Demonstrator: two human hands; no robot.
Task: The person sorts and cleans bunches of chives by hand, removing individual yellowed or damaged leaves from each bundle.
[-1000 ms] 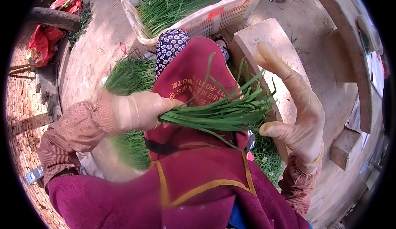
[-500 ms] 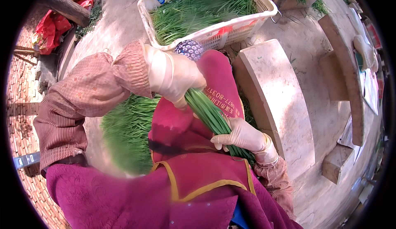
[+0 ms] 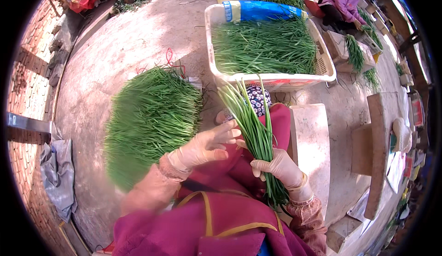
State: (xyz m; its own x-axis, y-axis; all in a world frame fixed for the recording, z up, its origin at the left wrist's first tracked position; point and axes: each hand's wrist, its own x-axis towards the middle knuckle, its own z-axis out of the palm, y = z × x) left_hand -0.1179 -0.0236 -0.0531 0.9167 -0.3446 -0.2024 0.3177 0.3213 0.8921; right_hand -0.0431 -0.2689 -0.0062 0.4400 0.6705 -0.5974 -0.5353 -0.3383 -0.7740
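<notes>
My right hand (image 3: 284, 169), in a pale thin glove, is closed round a bunch of green chives (image 3: 258, 141) above my lap. The paler stalk ends fan out upward and away from me; the dark leaf ends hang below the hand. Just left of the bunch, my gloved left hand (image 3: 202, 149) has its fingers stretched apart and holds nothing. A large pile of chives (image 3: 149, 122) lies on the ground to the left. Straight ahead stands a white plastic crate (image 3: 271, 77) filled with more chives.
A blue wrapped roll (image 3: 267, 11) lies on the crate's far side. Right of my legs is a pale block-like bench (image 3: 317, 141), with a stone slab (image 3: 382, 131) beyond. At the far right a co-worker (image 3: 341, 0) crouches by greens. A grey sheet (image 3: 59, 173) lies left.
My left hand has let go of the bunch's pale end and moved down and left, its fingers spreading. Those stalk ends now fan out. The view has shifted, showing the co-worker and more of the pile.
</notes>
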